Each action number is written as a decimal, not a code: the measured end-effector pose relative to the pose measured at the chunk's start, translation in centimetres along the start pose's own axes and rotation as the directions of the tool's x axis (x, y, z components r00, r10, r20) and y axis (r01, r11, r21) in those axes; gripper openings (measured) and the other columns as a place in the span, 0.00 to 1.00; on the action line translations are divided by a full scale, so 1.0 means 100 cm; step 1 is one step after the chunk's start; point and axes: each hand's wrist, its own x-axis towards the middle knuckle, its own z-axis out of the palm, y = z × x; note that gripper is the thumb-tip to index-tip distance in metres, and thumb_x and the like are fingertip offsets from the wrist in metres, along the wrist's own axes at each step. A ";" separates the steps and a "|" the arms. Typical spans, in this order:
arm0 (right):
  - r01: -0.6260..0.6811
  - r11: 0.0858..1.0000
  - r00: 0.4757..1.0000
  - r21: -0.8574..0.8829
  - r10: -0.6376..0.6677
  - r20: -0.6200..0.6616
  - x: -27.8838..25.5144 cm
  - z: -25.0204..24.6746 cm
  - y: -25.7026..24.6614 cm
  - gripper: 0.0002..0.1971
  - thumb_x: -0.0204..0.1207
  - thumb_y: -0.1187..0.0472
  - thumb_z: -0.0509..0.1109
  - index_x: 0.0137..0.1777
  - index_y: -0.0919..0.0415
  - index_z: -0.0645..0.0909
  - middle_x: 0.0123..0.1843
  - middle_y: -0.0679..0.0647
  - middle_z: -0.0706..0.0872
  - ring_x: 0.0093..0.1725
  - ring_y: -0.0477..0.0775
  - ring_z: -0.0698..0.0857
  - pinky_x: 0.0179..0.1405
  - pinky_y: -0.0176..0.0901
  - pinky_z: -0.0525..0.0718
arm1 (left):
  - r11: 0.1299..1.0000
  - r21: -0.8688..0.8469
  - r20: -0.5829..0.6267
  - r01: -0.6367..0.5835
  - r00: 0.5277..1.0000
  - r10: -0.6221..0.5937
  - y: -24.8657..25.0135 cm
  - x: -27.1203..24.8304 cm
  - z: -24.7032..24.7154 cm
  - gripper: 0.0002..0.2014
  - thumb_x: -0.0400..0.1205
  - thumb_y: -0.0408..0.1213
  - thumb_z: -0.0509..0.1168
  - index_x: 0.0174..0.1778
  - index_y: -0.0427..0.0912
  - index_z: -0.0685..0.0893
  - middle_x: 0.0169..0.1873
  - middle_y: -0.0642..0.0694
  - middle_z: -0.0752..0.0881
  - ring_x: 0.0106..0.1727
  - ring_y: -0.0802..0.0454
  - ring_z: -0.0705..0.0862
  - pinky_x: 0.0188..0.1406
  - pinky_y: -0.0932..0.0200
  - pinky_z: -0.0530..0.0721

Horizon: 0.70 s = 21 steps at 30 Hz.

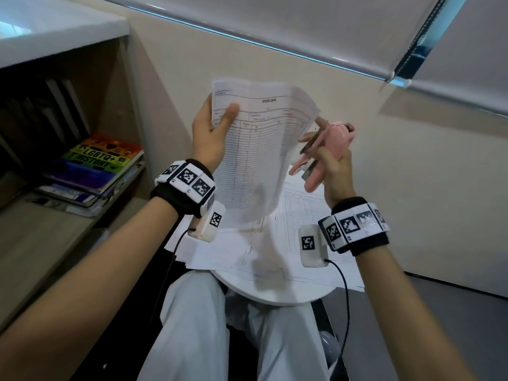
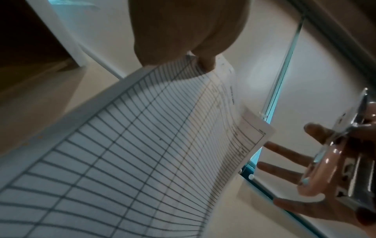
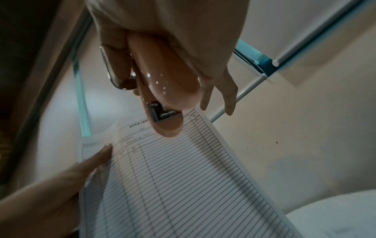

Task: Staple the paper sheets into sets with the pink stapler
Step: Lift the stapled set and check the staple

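Both wrists raised above the small round counter [image 1: 277,296]: left hand [image 1: 209,138] pinches the top-left corner of the lifted paper sheets [image 1: 258,149], thumb on the printed face; right hand [image 1: 334,171] wraps the pink stapler [image 1: 327,149], some fingers straight, just beside the sheets' top-right corner. More sheets [image 1: 310,243] lie spread on the counter, overhanging its near edge. Judgement: square the sheet edges first, slide one corner fully into the stapler's mouth, then squeeze once, firmly
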 end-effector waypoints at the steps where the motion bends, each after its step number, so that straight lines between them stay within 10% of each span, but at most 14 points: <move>1: -0.021 1.000 1.000 -0.007 0.021 -0.008 0.003 -0.001 0.001 0.19 0.65 0.69 0.66 0.59 0.67 0.80 0.43 0.54 0.87 0.39 0.49 0.85 0.41 0.47 0.85 | 1.000 -0.007 0.021 0.006 1.000 -0.006 0.000 0.000 0.000 0.15 0.84 0.35 0.62 0.65 0.33 0.76 0.58 0.38 0.86 0.56 0.47 0.88 0.53 0.54 0.88; 4: -0.094 0.996 0.994 0.003 0.094 -0.049 0.013 -0.003 -0.002 0.30 0.60 0.61 0.70 0.63 0.75 0.75 0.44 0.61 0.86 0.36 0.54 0.85 0.34 0.45 0.84 | 1.000 0.000 0.072 0.008 0.997 -0.008 0.002 0.001 -0.002 0.13 0.85 0.33 0.60 0.64 0.34 0.76 0.55 0.43 0.87 0.54 0.54 0.88 0.50 0.61 0.87; 9: -0.112 0.993 0.991 -0.023 0.114 0.074 0.024 -0.009 -0.007 0.10 0.62 0.65 0.66 0.33 0.52 0.87 0.33 0.49 0.87 0.35 0.54 0.84 0.42 0.50 0.80 | 0.999 0.037 0.104 0.014 0.994 -0.018 0.006 0.005 -0.004 0.12 0.84 0.33 0.61 0.62 0.34 0.77 0.50 0.50 0.87 0.51 0.59 0.89 0.51 0.62 0.86; 12: -0.045 0.995 0.999 -0.089 0.045 -0.006 0.021 -0.002 -0.008 0.07 0.63 0.62 0.69 0.40 0.62 0.86 0.34 0.52 0.87 0.32 0.47 0.84 0.36 0.46 0.82 | 0.990 0.111 0.032 -0.083 0.996 0.080 0.006 0.005 -0.002 0.12 0.84 0.39 0.62 0.63 0.40 0.77 0.52 0.49 0.87 0.55 0.55 0.87 0.57 0.51 0.86; 16: 0.036 0.998 0.991 -0.043 -0.041 -0.126 0.014 0.008 -0.004 0.22 0.65 0.58 0.74 0.54 0.74 0.82 0.44 0.61 0.88 0.41 0.52 0.86 0.39 0.49 0.86 | 0.938 0.268 0.000 -0.221 0.973 0.229 0.010 -0.001 0.008 0.08 0.87 0.39 0.57 0.60 0.43 0.74 0.46 0.57 0.84 0.45 0.68 0.86 0.45 0.61 0.89; 21: -0.036 0.998 0.996 -0.045 0.032 -0.079 0.003 0.009 0.006 0.32 0.60 0.57 0.72 0.63 0.77 0.76 0.51 0.69 0.85 0.40 0.52 0.84 0.32 0.39 0.84 | 0.974 0.200 0.056 -0.104 0.994 0.094 -0.003 -0.007 -0.003 0.23 0.72 0.41 0.76 0.59 0.45 0.74 0.54 0.52 0.83 0.57 0.55 0.85 0.57 0.50 0.87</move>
